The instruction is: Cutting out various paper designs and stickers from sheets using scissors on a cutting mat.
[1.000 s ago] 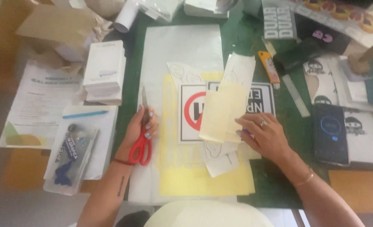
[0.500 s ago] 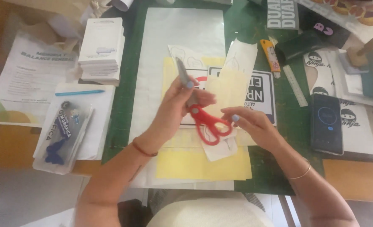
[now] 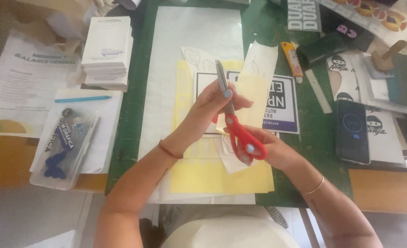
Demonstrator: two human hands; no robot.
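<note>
While the red-handled metal scissors were lying flat by the left edge of the yellow sheet a second ago with only the left hand on them, they're now lifted up in the middle of the view, over the stack of papers, blades closed and pointing away from the person. So they've basically gone from one side to being shared by both hands.

Left hand's grip is closed around the blades, just above the pivot, thumb and fingers pinching the metal. Right hand has let go of the pale cream strip of backing paper it was holding up before, and that strip now lies on the black-and-white printed sign sticker. Its fingers are curled into and around the red handle loops, so its grip is closed on the handles. To me this looks like a hand-over to the right hand, with nothing being cut at this point.

Everything else sits the same on the green cutting mat covering the desk: the large yellow paper sheet under the hands, the stack of white notepads top left, the black smartphone on the right, the steel ruler and the orange utility knife above it.
</note>
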